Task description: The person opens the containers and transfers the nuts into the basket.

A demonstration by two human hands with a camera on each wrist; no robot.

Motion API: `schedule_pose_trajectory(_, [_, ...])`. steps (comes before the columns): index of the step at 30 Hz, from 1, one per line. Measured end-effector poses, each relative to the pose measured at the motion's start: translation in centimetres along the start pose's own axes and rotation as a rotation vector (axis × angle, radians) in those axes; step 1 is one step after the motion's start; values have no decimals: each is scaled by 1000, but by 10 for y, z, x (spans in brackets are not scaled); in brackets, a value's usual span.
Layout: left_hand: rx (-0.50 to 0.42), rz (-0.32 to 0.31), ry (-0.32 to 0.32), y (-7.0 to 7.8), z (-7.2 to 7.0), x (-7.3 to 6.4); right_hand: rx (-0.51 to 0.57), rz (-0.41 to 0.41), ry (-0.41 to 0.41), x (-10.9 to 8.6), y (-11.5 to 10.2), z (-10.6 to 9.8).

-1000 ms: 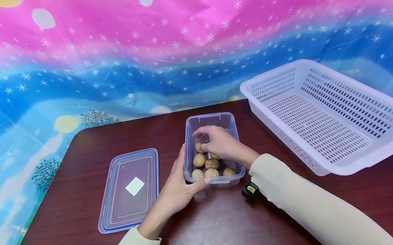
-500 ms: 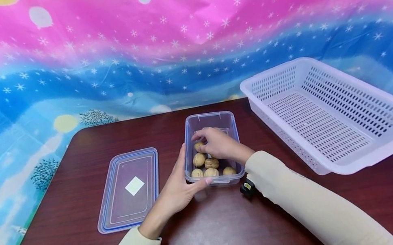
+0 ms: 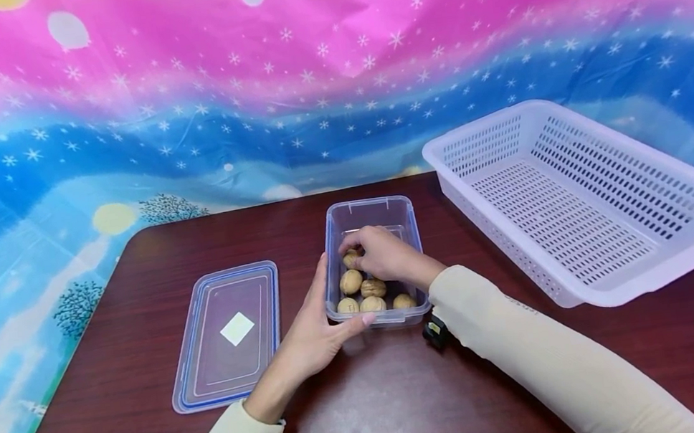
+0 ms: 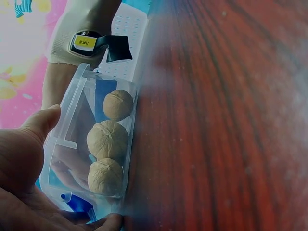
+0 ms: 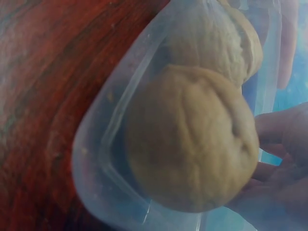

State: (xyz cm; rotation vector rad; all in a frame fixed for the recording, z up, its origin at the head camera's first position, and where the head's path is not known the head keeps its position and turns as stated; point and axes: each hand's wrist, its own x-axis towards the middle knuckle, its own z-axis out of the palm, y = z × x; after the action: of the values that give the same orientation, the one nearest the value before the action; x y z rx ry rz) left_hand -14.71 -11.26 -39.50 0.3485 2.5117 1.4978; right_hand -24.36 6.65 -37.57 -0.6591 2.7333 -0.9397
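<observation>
A clear plastic food box [image 3: 379, 212] stands on the table with several walnuts [image 3: 351, 281] in it, most of them toward its near end. My left hand [image 3: 310, 340] grips the box at its near left corner, thumb at the front rim and fingers along the left wall. Reaching inside from the right, my right hand [image 3: 384, 252] has its curled fingers around one walnut [image 3: 350, 261] by the left wall. In the left wrist view, three walnuts [image 4: 107, 139] show through the front wall. The right wrist view shows a walnut [image 5: 192, 139] up close behind the clear plastic.
To the left lies the box's clear lid [image 3: 218, 362], blue-edged, with a white square sticker [image 3: 237, 329]. A large white perforated basket [image 3: 491, 227] stands at the right. Behind the dark red wooden table [image 3: 370, 401] hangs a pink and blue printed cloth [image 3: 306, 91].
My right hand has shifted slightly, its fingers drawing in around the walnut by the left wall. My left hand and the box have stayed in place.
</observation>
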Motion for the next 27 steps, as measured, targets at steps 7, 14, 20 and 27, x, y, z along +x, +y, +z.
schedule_pose_trajectory(7, [13,-4,6,1,0,0,-15,3,11,-1,-2,-1])
schedule_pose_trajectory(14, [17,-14,9,0,0,-1,31,15,62,-2,-3,-2])
schedule_pose_trajectory(20, [16,-11,13,2,0,-2,54,-12,111,-5,-7,-10])
schedule_pose_trajectory(27, [12,-17,8,2,-1,-1,118,-38,136,-15,-18,-30])
